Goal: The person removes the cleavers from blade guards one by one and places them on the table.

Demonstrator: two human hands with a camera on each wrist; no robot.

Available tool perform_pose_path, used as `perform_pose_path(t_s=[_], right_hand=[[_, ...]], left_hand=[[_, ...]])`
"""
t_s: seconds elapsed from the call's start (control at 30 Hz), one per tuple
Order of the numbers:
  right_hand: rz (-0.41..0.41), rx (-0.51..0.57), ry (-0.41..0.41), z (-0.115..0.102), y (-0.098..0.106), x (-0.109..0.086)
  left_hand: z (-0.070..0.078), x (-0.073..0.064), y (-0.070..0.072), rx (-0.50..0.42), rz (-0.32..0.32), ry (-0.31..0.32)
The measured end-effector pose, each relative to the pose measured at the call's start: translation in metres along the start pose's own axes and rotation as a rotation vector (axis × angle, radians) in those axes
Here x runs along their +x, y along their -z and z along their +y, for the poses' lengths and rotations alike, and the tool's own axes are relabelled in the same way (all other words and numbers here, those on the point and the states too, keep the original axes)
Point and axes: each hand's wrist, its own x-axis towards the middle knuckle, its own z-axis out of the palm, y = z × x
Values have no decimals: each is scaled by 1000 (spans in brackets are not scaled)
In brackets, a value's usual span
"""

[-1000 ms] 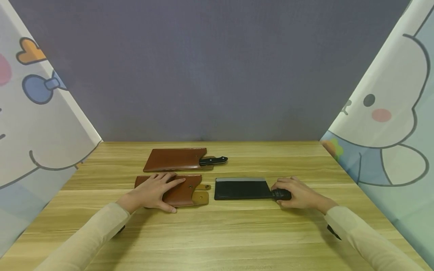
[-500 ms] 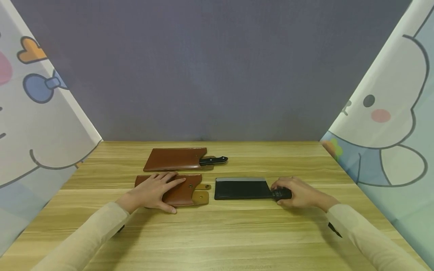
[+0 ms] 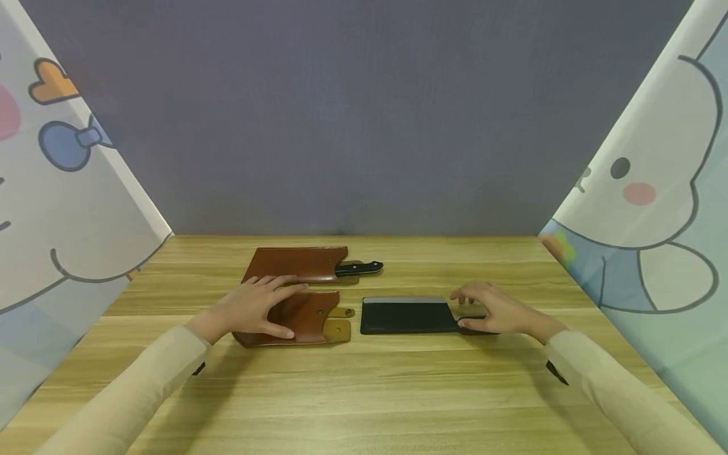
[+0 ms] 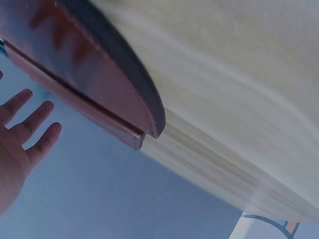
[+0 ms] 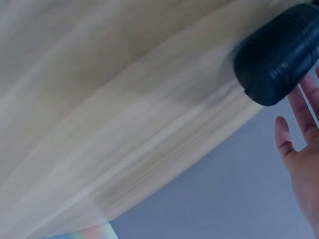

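A black cleaver point(image 3: 406, 317) with a grey strip of cutting edge lies flat on the table, its handle towards the right. Over that handle hovers my right hand point(image 3: 495, 311), fingers spread and loosely bent, thumb overlapping it in the head view. In the right wrist view the dark round handle end point(image 5: 274, 57) shows beside the fingers. To the left, a brown leather sheath point(image 3: 309, 316) lies with its tan snap straps loose. My left hand point(image 3: 256, 309) is above it, fingers spread; in the left wrist view they are apart from the sheath's edge.
A second brown sheath point(image 3: 298, 262) lies behind the first, with a black riveted knife handle point(image 3: 366, 268) sticking out of its right end. A grey panel point(image 3: 364, 126) closes off the back of the wooden table point(image 3: 364, 392). Cartoon-printed sheets stand on both sides.
Both hands have risen: the left off the near sheath, the right off the cleaver handle, its fingers loosening. The cleaver and sheaths have stayed in place.
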Motion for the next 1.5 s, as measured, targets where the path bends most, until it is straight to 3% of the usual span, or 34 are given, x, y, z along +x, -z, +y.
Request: perform_pose_path(t_s=[0.17,0.43,0.9,1.23,1.5], right_hand=[[32,-9,20,-2,0,12],[-4,-14,-9,-8,-7,34],[-32,-7,1,-18,-12,82],[-39,-1,-4,-22,-16,113],[-81,-25,-38,-29,-17,136]], left_hand=[[-5,3,6,-5,-4,36],[-11,9,3,-25,-1,76],[-23,22,-4,-43,72,135],[-32,32,-4,-47,38,213],[-37,42,-2,-39,19,240]])
